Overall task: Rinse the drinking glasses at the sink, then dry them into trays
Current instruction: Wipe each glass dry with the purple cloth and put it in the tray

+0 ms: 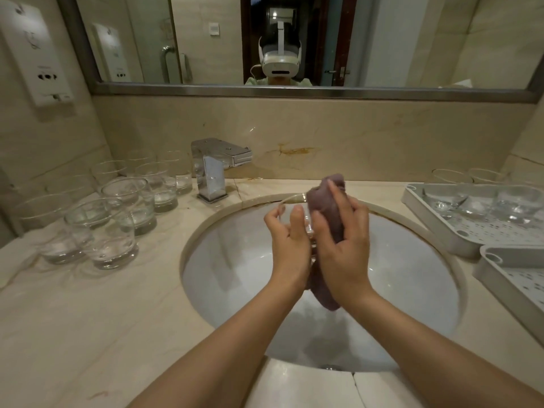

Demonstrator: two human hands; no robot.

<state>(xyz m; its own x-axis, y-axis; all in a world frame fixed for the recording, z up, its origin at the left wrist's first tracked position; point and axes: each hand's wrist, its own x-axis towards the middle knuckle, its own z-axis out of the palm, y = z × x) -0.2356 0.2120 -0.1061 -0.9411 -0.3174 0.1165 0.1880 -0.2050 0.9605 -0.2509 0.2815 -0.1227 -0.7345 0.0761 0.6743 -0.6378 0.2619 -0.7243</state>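
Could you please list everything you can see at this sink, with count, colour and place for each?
Held glass: one, clear, over the basin, between the hands.
Cloth: one, purple-grey, wrapped around the held glass.
Glasses on the left counter: a cluster, exact count unclear, clear, left of the faucet.
Trays: two, white, perforated, on the right counter.
Glasses in the far tray: about three, clear.
Glasses behind the trays: two visible, clear, at the wall.
Faucet: one, chrome, behind the basin.
Sink: one, white, centre.
Mirror: one, above the counter.
Wall dispenser: one, white, upper left.
Left hand: holds the glass.
Right hand: grips the cloth.
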